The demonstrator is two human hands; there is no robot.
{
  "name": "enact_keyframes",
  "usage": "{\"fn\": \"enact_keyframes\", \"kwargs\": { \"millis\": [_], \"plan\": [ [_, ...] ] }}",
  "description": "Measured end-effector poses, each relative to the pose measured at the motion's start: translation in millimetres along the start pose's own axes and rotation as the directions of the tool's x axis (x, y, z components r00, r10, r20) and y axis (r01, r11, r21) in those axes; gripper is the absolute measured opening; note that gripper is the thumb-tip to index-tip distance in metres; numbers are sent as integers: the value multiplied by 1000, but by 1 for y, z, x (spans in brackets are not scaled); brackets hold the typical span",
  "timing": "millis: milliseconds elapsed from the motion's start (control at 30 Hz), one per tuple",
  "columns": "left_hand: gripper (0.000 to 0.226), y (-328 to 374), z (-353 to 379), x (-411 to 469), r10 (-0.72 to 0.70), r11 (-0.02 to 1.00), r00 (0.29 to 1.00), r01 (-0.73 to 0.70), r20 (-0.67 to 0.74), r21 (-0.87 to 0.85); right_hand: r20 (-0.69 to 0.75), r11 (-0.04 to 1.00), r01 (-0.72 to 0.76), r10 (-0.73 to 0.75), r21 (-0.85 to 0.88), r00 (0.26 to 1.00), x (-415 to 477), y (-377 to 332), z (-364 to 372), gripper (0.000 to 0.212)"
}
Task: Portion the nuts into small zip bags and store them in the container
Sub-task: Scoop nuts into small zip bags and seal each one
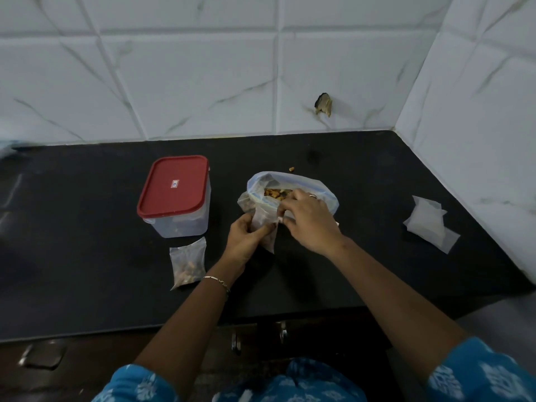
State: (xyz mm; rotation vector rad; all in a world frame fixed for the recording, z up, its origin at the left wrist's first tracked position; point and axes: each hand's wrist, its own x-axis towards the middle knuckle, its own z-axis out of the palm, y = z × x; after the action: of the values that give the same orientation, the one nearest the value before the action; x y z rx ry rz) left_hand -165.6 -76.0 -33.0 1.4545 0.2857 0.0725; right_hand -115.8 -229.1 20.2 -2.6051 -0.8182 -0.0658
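A white tiled wall (203, 82) with grey marble veining rises behind and turns the corner along the right side, with a dark chipped hole (323, 104) low on the back stretch. Below it lies the black counter (362, 271), matte and dimly lit, and metal handles (281, 329) show under its front edge. A clear container (177, 198) with a red lid closed on it stands left of the middle. Just right of it, at the counter's middle, a large clear bag (301, 184) sits open-mouthed with the nuts (275, 193) visible inside. Both arms reach in from the front edge, in blue patterned sleeves. The right grip (310, 221), a ring on one finger, has its fingertips bunched and pinching the upper edge of a small zip bag (264, 224) in front of the large bag. The left grip (245, 240), a bracelet (217, 281) at its wrist, curls around that same bag from the left. A stack of empty small bags (429, 224) lies near the right edge. One filled small bag (188, 264) lies just in front of the container. A stray nut (291, 169) rests behind the large bag.
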Motion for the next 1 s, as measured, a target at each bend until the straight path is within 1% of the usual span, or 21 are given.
{"fn": "enact_keyframes", "kwargs": {
  "millis": [133,267,333,400,467,533,633,700,800,867,933,1000],
  "plan": [
    [39,11,-12,-6,-17,997,1000,16,13,80,18,996,79,-80,44,997,14,-11,-16,9],
    [51,22,-27,-5,-36,982,999,34,9,184,52,985,170,-168,-29,984,26,-22,-24,10],
    [58,28,-33,-5,-40,972,998,30,40,233,24,972,215,-214,-91,977,32,-28,-27,11],
    [47,38,-38,-8,-21,976,997,5,73,218,2,958,247,-249,-146,968,37,-34,-32,11],
    [29,49,-44,-12,19,992,997,-28,76,121,-2,946,273,-277,-173,961,39,-38,-39,10],
    [25,55,-52,-13,81,995,996,-83,26,54,-12,942,294,-300,-159,954,39,-42,-44,10],
    [16,58,-61,-14,155,987,987,-153,-44,49,-43,944,312,-318,-112,947,41,-49,-46,6],
    [14,60,-63,-16,187,982,981,-185,-46,32,-52,947,309,-314,-84,948,42,-52,-46,6],
    [27,62,-65,-19,225,974,974,-225,-31,-22,-91,960,281,-280,-2,956,41,-52,-48,11],
    [19,62,-65,-21,242,970,969,-243,-42,-20,-113,966,249,-241,67,964,39,-53,-49,17],
    [11,62,-67,-21,267,963,961,-268,-71,-3,-139,965,188,-164,180,976,38,-54,-50,22],
    [10,66,-66,-20,291,957,951,-291,-102,14,-157,950,121,-78,286,985,38,-52,-49,18]
  ]
}}
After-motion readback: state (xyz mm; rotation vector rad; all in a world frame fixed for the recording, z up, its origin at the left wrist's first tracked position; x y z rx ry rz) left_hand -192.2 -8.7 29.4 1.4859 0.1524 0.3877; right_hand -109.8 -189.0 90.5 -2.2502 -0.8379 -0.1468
